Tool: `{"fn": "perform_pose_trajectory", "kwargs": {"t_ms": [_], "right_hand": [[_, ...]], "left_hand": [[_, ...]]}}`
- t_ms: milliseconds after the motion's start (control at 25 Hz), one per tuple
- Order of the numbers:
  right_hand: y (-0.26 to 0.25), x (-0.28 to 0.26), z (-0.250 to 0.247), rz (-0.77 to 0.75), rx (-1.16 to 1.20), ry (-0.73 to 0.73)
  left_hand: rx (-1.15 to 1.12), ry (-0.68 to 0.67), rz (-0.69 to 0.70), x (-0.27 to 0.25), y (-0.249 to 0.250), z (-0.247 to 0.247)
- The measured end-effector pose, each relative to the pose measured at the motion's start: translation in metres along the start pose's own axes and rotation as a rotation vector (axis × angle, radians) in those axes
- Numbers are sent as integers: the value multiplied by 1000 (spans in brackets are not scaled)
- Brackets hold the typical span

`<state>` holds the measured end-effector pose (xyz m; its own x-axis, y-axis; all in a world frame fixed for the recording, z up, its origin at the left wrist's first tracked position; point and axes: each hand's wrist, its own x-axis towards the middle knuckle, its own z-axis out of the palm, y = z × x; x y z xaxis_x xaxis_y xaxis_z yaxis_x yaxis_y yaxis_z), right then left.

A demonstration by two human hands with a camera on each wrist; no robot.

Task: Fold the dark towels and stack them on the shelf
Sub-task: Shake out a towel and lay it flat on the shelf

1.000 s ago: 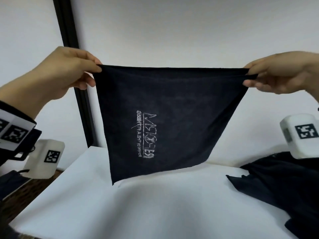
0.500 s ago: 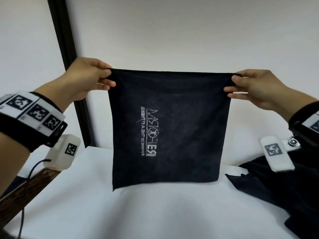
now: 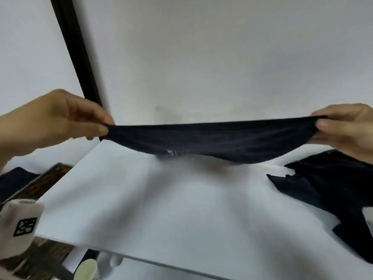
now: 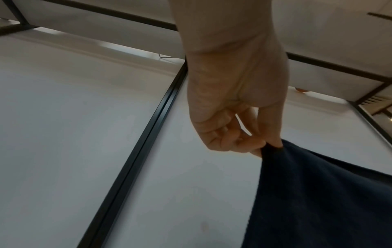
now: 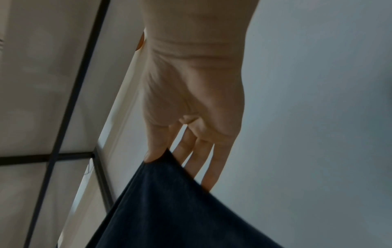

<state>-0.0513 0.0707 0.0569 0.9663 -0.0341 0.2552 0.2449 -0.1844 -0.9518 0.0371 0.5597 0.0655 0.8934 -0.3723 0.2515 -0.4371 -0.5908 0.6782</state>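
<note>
The step in hand looks like spreading 1 dark towel [image 3: 212, 140] so that it can be laid flat for its first fold. The left hand [image 3: 60, 120] pinches 1 top corner between thumb and curled fingers, and the right hand [image 3: 347, 128] pinches the opposite corner, thumb on the near side with the other fingers straighter behind the cloth. The towel is stretched between them in the air, above the white tabletop [image 3: 161, 209] and not touching it; its body sags in a shallow arc and blurs along the lower edge, where a patch of pale print shows. The cloth is navy, soft and limp, with a short matte nap seen close in both wrist views. Next, by my judgement, the towel should go down onto the bare white surface with both corners kept taut and level, so no crease is trapped. A heap of more dark towels [image 3: 333, 188] lies crumpled at the right of the table, unfolded. A black frame post [image 3: 80, 63] rises behind the left hand.
</note>
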Motion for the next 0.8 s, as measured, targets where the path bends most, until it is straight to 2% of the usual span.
{"fn": "perform_pose_trajectory", "kwargs": {"t_ms": [120, 200, 280, 400, 560, 640, 720, 800], "right_hand": [[32, -47, 4, 147, -214, -123], [44, -66, 10, 318, -336, -304], [53, -66, 14, 511, -243, -360], [77, -52, 16, 605, -243, -318], [108, -31, 22, 701, -378, -255], [119, -24, 29, 740, -466, -219], [124, -21, 34, 708, -581, -151], [117, -30, 32, 538, -782, -86]], "left_hand": [[60, -243, -110, -43, -30, 20], [58, -415, -181, -60, -41, 27], [8, -490, -240, -62, -50, 34], [23, -483, -269, -39, -59, 55], [116, -305, -274, 4, -66, 99], [187, -289, -259, 21, -74, 121], [328, -280, -223, 26, -82, 134], [440, -213, -124, 12, -81, 135]]}}
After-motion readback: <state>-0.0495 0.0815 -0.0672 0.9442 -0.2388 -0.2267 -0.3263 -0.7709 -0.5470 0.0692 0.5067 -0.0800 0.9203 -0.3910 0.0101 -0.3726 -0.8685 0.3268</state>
